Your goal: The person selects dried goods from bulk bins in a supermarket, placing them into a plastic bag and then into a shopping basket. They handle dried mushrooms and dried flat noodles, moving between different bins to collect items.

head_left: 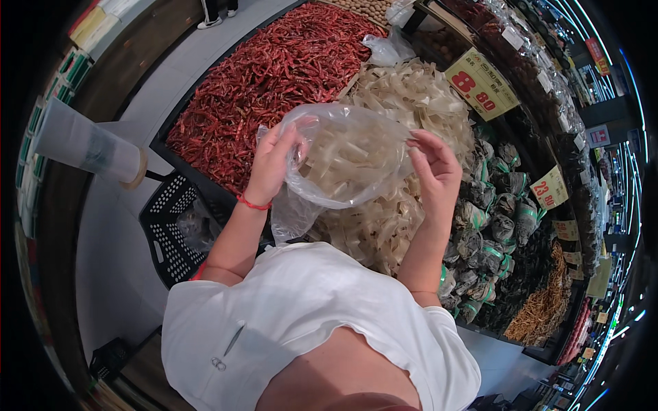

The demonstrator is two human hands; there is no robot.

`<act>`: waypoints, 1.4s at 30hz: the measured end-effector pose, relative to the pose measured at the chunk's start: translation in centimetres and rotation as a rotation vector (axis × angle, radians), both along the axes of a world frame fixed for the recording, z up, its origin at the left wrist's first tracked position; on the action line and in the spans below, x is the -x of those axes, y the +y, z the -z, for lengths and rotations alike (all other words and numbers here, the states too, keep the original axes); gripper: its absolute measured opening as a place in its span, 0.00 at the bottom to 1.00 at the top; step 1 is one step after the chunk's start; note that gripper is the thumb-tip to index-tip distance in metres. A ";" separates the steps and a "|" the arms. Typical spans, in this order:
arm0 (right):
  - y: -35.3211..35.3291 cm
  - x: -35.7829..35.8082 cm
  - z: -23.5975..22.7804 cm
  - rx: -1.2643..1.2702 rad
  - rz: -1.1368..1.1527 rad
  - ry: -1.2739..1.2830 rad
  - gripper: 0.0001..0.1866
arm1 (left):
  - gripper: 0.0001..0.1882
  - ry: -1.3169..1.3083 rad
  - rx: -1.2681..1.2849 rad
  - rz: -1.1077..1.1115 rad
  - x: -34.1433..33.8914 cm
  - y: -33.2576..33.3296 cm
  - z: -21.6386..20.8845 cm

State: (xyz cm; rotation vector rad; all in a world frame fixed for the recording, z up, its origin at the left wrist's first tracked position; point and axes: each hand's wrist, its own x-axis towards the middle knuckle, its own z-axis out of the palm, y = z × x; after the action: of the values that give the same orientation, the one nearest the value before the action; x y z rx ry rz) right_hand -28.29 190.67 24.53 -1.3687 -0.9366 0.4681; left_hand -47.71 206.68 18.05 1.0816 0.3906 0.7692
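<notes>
A clear plastic bag (306,196) is spread between my two hands, its mouth held wide in a round loop. My left hand (273,157), a red cord on its wrist, grips the left side of the rim, with some fingers behind the film. At the opposite side my right hand (437,164) pinches the rim between thumb and fingers. Pale, translucent dried strips (391,92), like wide dry noodles, are heaped under and around the bag. They show through its film, and I cannot tell whether any lie inside it.
Dried red chillies (274,79) fill the bin at the left. Bundles in clear wrap with green ties (490,233) lie at the right, behind price signs (482,83). A black perforated basket (171,229) stands at the lower left, near a roll of plastic bags (89,144) on a stand.
</notes>
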 end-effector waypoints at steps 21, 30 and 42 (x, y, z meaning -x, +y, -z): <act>-2.8 1.2 7.7 0.780 0.073 -0.555 0.29 | 0.20 -0.055 0.263 -0.189 -0.4 0.0 0.2; -5.2 -2.6 7.9 0.528 0.303 -0.450 0.22 | 0.21 -0.056 0.215 -0.159 -0.3 0.3 0.6; -7.2 2.6 6.4 0.729 -0.269 -0.621 0.34 | 0.21 -0.059 0.228 -0.133 -0.6 -0.1 0.6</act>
State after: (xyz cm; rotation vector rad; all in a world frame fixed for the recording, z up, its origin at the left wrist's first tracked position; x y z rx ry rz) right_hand -30.90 183.48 18.17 -2.1265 -1.5613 0.6378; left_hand -47.08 206.61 17.42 0.8238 0.4916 0.8499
